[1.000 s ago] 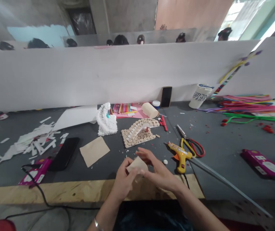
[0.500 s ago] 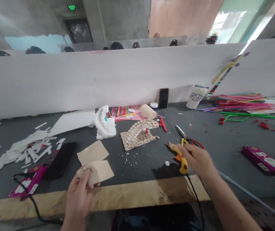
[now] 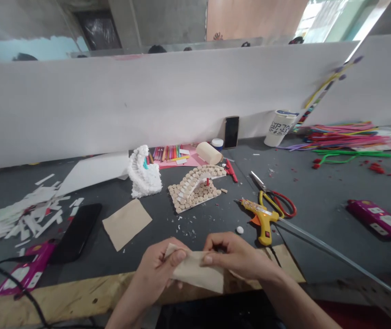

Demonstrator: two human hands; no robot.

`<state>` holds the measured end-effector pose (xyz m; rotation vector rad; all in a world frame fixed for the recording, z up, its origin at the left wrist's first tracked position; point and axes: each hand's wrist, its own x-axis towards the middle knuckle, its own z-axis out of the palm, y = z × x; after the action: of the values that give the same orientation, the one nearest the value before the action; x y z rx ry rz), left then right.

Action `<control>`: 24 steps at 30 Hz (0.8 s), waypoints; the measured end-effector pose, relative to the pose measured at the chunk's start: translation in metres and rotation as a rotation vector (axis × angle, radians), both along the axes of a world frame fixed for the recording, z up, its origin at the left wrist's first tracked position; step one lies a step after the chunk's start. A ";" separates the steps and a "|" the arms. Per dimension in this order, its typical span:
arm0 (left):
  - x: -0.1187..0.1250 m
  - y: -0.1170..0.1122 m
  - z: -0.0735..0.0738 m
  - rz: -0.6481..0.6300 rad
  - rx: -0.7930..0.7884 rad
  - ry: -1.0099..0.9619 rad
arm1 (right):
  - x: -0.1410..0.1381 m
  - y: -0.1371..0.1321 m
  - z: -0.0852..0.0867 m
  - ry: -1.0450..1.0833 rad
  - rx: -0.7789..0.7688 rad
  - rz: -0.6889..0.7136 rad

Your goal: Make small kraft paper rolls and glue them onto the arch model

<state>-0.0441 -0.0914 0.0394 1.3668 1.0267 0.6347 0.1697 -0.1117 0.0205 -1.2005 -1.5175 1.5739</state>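
A tan piece of paper (image 3: 200,272) is held between both hands over the table's front edge. My left hand (image 3: 163,265) grips its left side, thumb on top. My right hand (image 3: 235,256) pinches its upper right part between thumb and fingers. Another tan sheet (image 3: 127,224) lies flat to the left. To the right rests a yellow glue gun (image 3: 262,217) with a long clear glue stick (image 3: 339,256) in its back. Scissors (image 3: 277,201) with red and yellow handles lie just behind it. A small model staircase (image 3: 197,187) covered in round wooden slices stands ahead.
A white textured staircase model (image 3: 144,173) stands left of the wooden one. Paper strips (image 3: 27,214), a black phone (image 3: 77,233) and a purple power strip (image 3: 27,269) lie at left. Another power strip (image 3: 378,219), pipe cleaners (image 3: 349,137) and a white cup (image 3: 280,129) are at right.
My right hand has let go of the glue gun, which now lies on the table, and has taken hold of the paper. My left hand has brought the paper rightward and toward me.
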 end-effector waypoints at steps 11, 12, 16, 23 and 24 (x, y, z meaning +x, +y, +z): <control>0.022 0.036 -0.027 0.150 0.277 0.253 | 0.034 0.017 -0.018 -0.191 0.121 -0.231; 0.024 0.038 -0.030 0.164 0.294 0.249 | 0.035 0.019 -0.020 -0.184 0.112 -0.247; 0.031 0.048 -0.033 0.204 0.285 0.249 | 0.036 0.029 -0.024 -0.236 0.153 -0.234; 0.012 0.046 -0.046 -0.094 1.009 0.564 | 0.055 0.031 -0.040 -0.601 0.894 -0.132; 0.010 0.043 -0.052 -0.177 1.067 0.632 | 0.057 0.028 -0.045 -0.665 0.902 -0.091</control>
<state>-0.0346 -0.0486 -0.0121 2.6862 1.0552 0.6518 0.2266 -0.0837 -0.0244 -1.2259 -2.1796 0.2697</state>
